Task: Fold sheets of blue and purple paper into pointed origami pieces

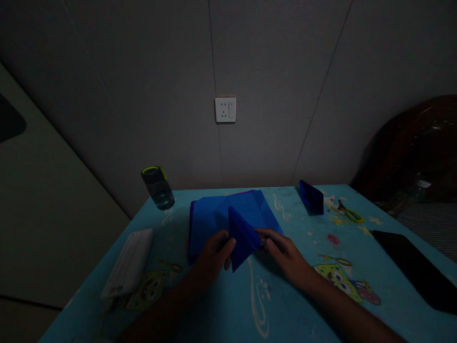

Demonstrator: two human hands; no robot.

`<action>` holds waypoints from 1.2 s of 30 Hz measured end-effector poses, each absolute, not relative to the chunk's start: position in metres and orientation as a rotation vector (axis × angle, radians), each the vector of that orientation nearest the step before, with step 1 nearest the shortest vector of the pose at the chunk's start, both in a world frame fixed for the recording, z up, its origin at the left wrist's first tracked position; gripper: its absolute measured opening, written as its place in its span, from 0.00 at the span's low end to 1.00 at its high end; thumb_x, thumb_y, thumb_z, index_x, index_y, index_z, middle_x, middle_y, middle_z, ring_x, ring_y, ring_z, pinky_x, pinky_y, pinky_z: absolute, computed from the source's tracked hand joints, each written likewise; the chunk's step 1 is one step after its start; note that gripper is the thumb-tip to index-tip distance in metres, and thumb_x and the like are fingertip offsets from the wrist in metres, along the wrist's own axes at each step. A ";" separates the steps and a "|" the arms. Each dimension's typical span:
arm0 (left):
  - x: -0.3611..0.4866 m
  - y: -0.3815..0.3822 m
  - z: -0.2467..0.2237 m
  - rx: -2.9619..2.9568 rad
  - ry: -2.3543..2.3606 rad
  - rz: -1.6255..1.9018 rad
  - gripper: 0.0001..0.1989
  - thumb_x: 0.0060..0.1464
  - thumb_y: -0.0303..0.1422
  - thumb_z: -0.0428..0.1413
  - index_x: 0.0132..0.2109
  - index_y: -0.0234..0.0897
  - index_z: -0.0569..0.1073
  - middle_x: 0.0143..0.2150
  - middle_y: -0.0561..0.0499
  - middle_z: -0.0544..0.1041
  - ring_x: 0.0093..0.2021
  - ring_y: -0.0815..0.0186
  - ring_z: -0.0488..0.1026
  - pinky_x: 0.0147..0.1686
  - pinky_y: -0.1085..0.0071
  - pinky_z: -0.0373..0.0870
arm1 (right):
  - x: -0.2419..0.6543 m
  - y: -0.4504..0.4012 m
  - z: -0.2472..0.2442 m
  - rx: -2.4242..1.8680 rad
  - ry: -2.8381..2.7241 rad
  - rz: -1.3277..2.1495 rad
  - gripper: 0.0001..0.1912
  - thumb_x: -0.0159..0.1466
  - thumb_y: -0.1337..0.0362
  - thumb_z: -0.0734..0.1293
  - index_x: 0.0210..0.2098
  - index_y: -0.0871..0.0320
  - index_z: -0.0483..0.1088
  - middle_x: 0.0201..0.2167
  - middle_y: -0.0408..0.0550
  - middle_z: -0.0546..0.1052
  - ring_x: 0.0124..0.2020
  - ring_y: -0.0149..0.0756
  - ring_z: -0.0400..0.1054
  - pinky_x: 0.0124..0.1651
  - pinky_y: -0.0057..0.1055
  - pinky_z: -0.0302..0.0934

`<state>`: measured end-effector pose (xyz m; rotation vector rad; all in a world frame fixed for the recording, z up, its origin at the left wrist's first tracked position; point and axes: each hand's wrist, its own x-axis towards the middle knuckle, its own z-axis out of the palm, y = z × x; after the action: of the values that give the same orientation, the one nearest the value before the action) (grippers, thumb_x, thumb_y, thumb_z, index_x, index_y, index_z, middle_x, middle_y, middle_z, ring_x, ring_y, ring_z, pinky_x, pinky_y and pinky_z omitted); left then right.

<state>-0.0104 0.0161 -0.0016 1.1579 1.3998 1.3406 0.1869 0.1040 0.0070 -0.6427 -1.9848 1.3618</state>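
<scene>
A dark blue folded paper (242,239) is held between both hands above the table, its pointed end up and to the left. My left hand (215,252) pinches its left edge, thumb in front. At its right corner, the fingers of my right hand (282,250) are closed on it. Behind and beneath the hands lies a stack of blue paper sheets (210,214), with a little purple showing at the back edge. Another folded dark blue paper piece (312,197) stands at the back right of the table.
On the blue patterned tablecloth (285,305) are a dark bottle with a green rim (158,187) at back left, a white power bank (129,263) at left, yellow-handled scissors (353,216) at right and a black flat object (414,269) at far right. A wall rises behind.
</scene>
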 end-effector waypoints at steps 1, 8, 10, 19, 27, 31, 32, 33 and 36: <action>-0.011 0.017 -0.002 1.139 1.390 1.348 0.20 0.53 0.50 0.55 0.28 0.39 0.61 0.16 0.62 0.61 0.15 0.75 0.59 0.18 0.77 0.57 | 0.187 0.104 0.009 -0.611 -1.979 1.379 0.22 0.68 0.49 0.58 0.50 0.56 0.72 0.43 0.52 0.76 0.45 0.43 0.69 0.52 0.41 0.60; -0.010 0.017 -0.007 1.148 1.267 1.270 0.24 0.50 0.55 0.55 0.31 0.37 0.63 0.17 0.60 0.64 0.15 0.75 0.61 0.16 0.77 0.58 | 0.185 0.103 0.011 -0.486 -1.812 1.726 0.15 0.64 0.51 0.66 0.44 0.52 0.72 0.42 0.47 0.74 0.46 0.39 0.67 0.52 0.38 0.58; -0.009 0.017 -0.009 1.137 1.236 1.230 0.25 0.49 0.56 0.56 0.32 0.37 0.64 0.17 0.59 0.66 0.15 0.74 0.61 0.16 0.77 0.58 | 0.184 0.100 0.008 -0.463 -1.716 1.854 0.14 0.62 0.51 0.68 0.42 0.52 0.70 0.37 0.43 0.72 0.41 0.34 0.67 0.47 0.33 0.59; -0.007 0.016 -0.009 1.122 1.223 1.141 0.27 0.47 0.57 0.57 0.31 0.35 0.66 0.18 0.57 0.67 0.15 0.74 0.62 0.16 0.77 0.59 | 0.184 0.096 0.009 -0.321 -1.534 2.175 0.17 0.62 0.53 0.70 0.46 0.52 0.65 0.36 0.39 0.69 0.38 0.28 0.66 0.44 0.28 0.59; -0.008 0.015 -0.007 1.107 1.221 1.191 0.25 0.48 0.55 0.56 0.29 0.36 0.65 0.16 0.58 0.67 0.14 0.75 0.61 0.16 0.77 0.58 | 0.184 0.100 0.006 -0.312 -1.478 2.154 0.24 0.59 0.54 0.73 0.51 0.49 0.64 0.41 0.44 0.73 0.43 0.34 0.69 0.50 0.35 0.59; -0.007 0.014 -0.002 1.124 1.266 1.214 0.24 0.49 0.55 0.56 0.29 0.37 0.65 0.16 0.58 0.66 0.14 0.74 0.61 0.16 0.77 0.57 | 0.183 0.101 0.006 -0.365 -1.519 2.102 0.33 0.54 0.53 0.76 0.55 0.47 0.61 0.43 0.45 0.71 0.44 0.37 0.69 0.51 0.39 0.59; -0.007 0.014 -0.001 1.131 1.278 1.217 0.24 0.49 0.55 0.56 0.28 0.37 0.65 0.16 0.58 0.66 0.14 0.74 0.61 0.16 0.77 0.57 | 0.183 0.102 0.005 -0.374 -1.534 2.084 0.36 0.52 0.52 0.76 0.57 0.47 0.60 0.44 0.46 0.71 0.43 0.37 0.68 0.51 0.40 0.60; -0.007 0.014 0.000 1.136 1.289 1.222 0.24 0.50 0.54 0.55 0.28 0.37 0.65 0.15 0.58 0.66 0.14 0.74 0.60 0.16 0.77 0.57 | 0.183 0.102 0.004 -0.380 -1.555 2.065 0.39 0.52 0.52 0.77 0.58 0.46 0.58 0.45 0.47 0.71 0.43 0.38 0.68 0.51 0.41 0.60; -0.007 0.014 0.002 1.144 1.327 1.240 0.23 0.50 0.54 0.55 0.28 0.37 0.65 0.16 0.58 0.66 0.14 0.74 0.60 0.17 0.77 0.57 | 0.184 0.104 0.002 -0.396 -1.647 1.987 0.43 0.53 0.53 0.76 0.63 0.46 0.54 0.48 0.49 0.70 0.45 0.38 0.67 0.53 0.42 0.59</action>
<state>-0.0070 0.0142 0.0018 1.1436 1.3266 1.2403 0.1840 0.1037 0.0016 -0.3957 -1.6473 1.9871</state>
